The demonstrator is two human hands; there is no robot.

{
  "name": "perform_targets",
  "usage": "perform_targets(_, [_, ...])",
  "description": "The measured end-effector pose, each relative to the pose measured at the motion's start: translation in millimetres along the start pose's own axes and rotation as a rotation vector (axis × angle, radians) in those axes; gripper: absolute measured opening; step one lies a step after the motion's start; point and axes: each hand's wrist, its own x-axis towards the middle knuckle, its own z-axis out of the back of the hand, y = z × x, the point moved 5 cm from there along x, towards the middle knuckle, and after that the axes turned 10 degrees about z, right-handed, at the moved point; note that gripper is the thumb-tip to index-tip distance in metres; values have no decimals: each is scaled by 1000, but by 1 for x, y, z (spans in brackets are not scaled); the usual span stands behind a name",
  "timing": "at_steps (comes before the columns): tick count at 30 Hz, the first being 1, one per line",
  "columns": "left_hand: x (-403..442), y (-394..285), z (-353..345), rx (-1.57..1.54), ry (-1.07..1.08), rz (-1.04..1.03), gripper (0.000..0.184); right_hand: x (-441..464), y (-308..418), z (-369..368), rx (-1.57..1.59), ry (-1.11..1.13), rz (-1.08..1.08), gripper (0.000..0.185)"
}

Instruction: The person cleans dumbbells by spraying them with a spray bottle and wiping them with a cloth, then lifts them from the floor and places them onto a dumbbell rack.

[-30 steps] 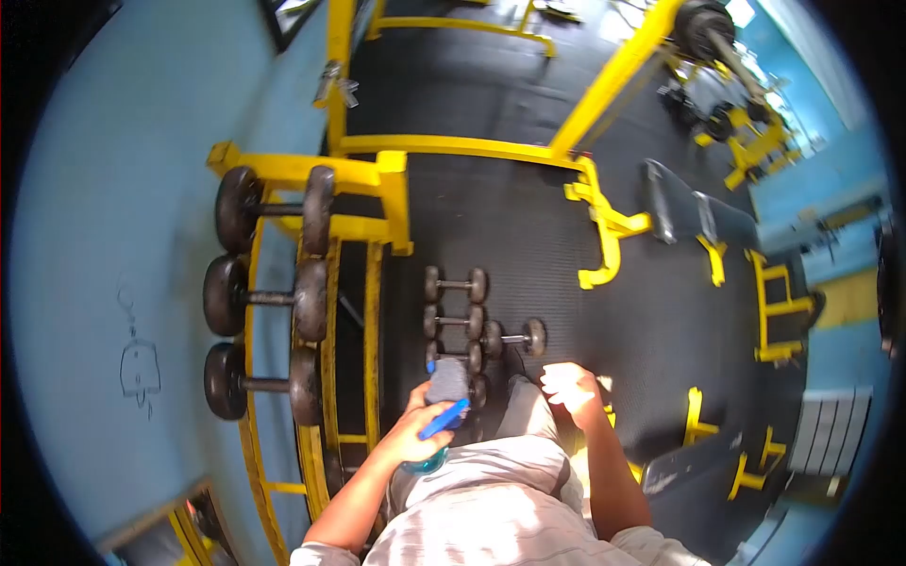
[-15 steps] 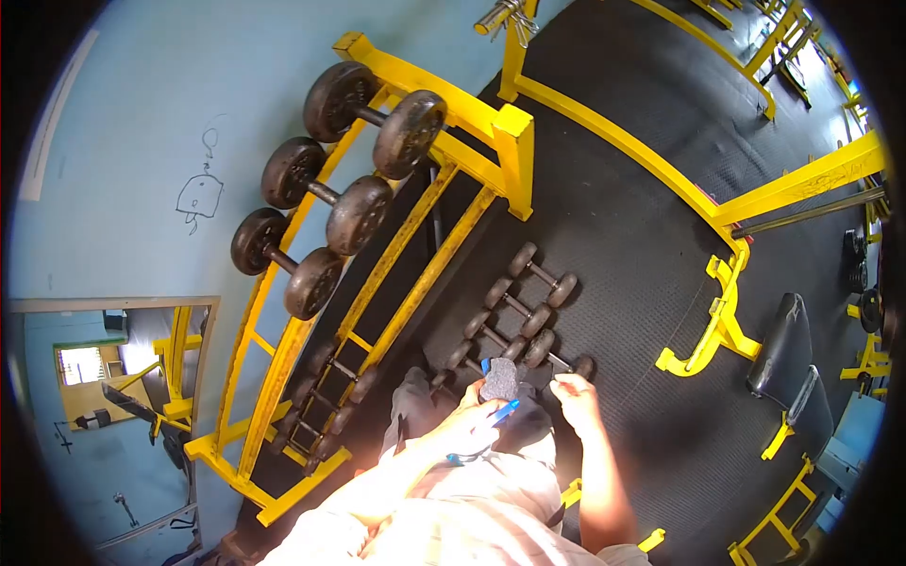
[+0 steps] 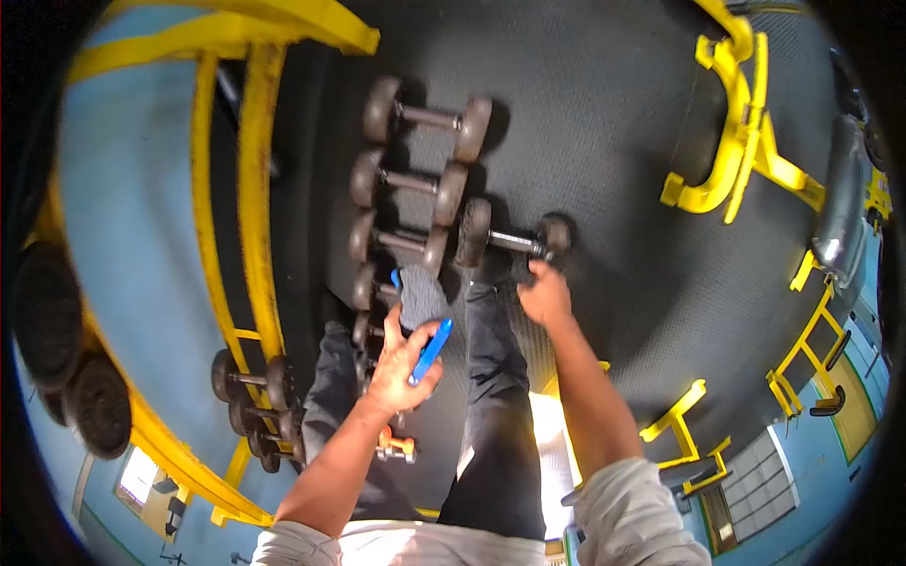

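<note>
My left hand (image 3: pixel 404 370) is closed around a grey, fuzzy-looking pad (image 3: pixel 421 298) with a blue edge. A slim blue stick-like piece (image 3: pixel 431 351) shows at the same hand; I cannot tell whether it belongs to the pad. My right hand (image 3: pixel 547 296) has curled fingers at the right end of a dark dumbbell (image 3: pixel 514 241) with a shiny metal handle. Whether those fingers touch the dumbbell or hold something small is hidden. Left of it, more dumbbells lie in a column on the floor, including the farthest one (image 3: pixel 429 117) and another below it (image 3: pixel 411 181).
A yellow rack (image 3: pixel 255 189) stands on the left, with dumbbells (image 3: pixel 253 380) low on it. Small orange dumbbells (image 3: pixel 396 443) lie between my legs. Yellow gym frames (image 3: pixel 736 141) and a black padded bench (image 3: pixel 845 193) are on the right. The floor is black rubber matting (image 3: pixel 604 123).
My view has tilted down and turned toward the floor dumbbells. My right hand has reached forward to the end of the shiny-handled dumbbell. My left hand still holds the grey pad.
</note>
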Motion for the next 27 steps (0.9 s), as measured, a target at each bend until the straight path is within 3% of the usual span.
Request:
perform_targets(5, [68,40,-48,-66,28,35,55,96,-11,-48,-289,68,242,40])
perform_targets(9, [99,51,-80,-37,20,9,54,141,-22,-88,-414,251,241,38])
perform_targets(12, [104,56,-95,-55,37,97,55,160,-36,-115,-378,492,110,40])
perform_targets(17, [95,59,-99,-110,54,65,64,149,-44,-121,-469,633,97,43])
perform_targets(18, [91,55,-97,-10,48,68,65,152,-55,-129,-480,598,147,43])
perform_targets(19, [83,55,-95,-106,51,138,61,160,-66,-141,-485,559,215,42])
perform_targets(20, [79,51,-90,-107,41,123,62,165,-90,-158,-570,479,384,37])
perform_targets(24, [39,54,-71,-151,148,212,67,147,-70,-159,-579,610,559,28])
perform_targets(27, [4,73,-66,-125,-11,157,64,111,-55,-144,-523,665,564,24])
